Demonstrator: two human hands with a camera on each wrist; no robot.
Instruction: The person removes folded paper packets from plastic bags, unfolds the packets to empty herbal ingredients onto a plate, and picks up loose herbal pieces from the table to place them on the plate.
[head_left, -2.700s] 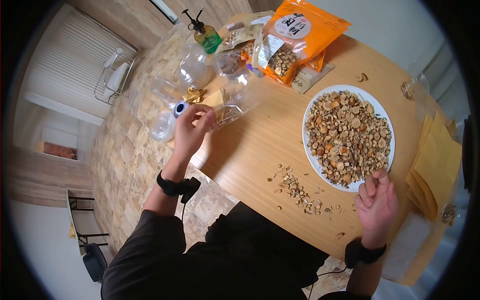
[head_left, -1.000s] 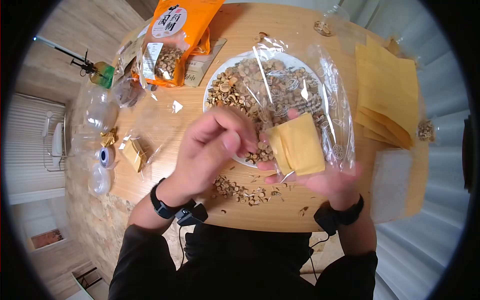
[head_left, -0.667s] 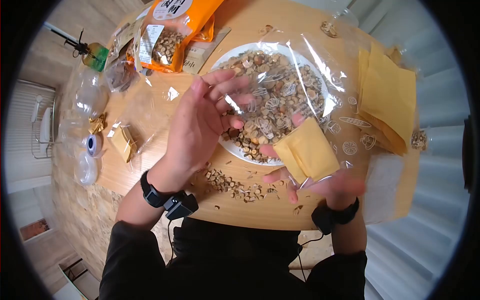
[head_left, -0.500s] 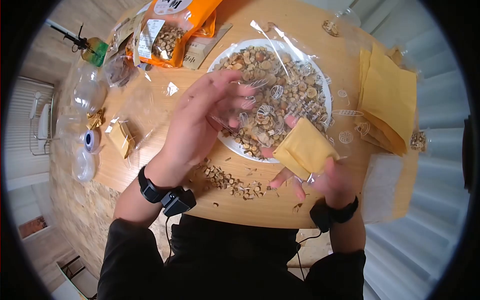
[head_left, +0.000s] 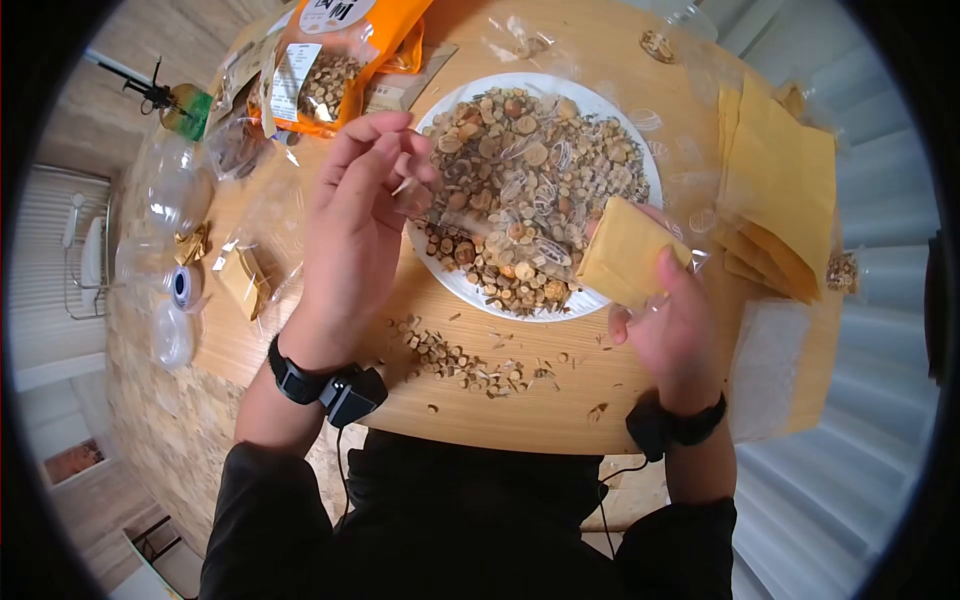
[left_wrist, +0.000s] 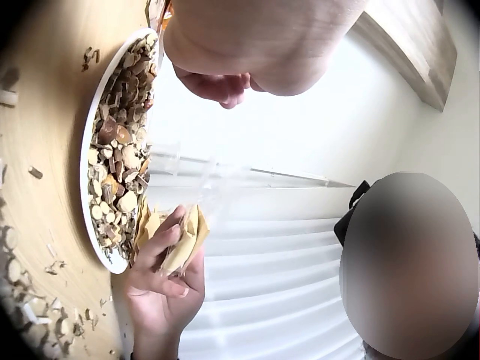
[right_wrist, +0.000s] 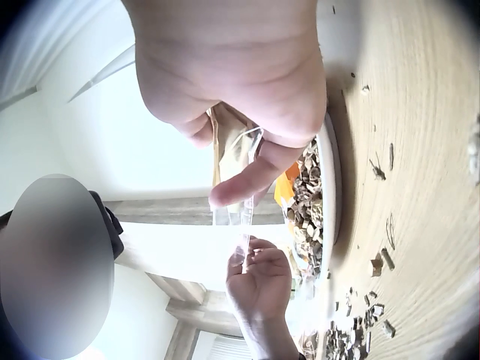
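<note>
My right hand [head_left: 685, 345] grips a folded yellow paper packet [head_left: 630, 255], thumb on top and fingers beneath. The packet sits at the bottom of a clear plastic bag [head_left: 470, 228] with white printed pictures. That bag stretches left across the plate, where my left hand [head_left: 355, 220] pinches its loose end between thumb and fingers. Below is a white plate [head_left: 590, 303] heaped with dried sliced herbs [head_left: 530, 190]. In the left wrist view the packet [left_wrist: 187, 244] shows in the fingers; the right wrist view shows the pinching left hand [right_wrist: 262, 289].
Spilled herb slices [head_left: 460, 365] lie near the table's front edge. At left are another bagged packet [head_left: 243, 280], a tape roll [head_left: 186, 287] and clear containers [head_left: 180, 200]. An orange herb bag [head_left: 370, 60] stands behind; yellow paper bags [head_left: 780, 190] lie at right.
The left hand came from the left side of the table to the bag's end, then drew it leftward. The right hand, earlier spread under the packet, now grips it with the thumb on top.
</note>
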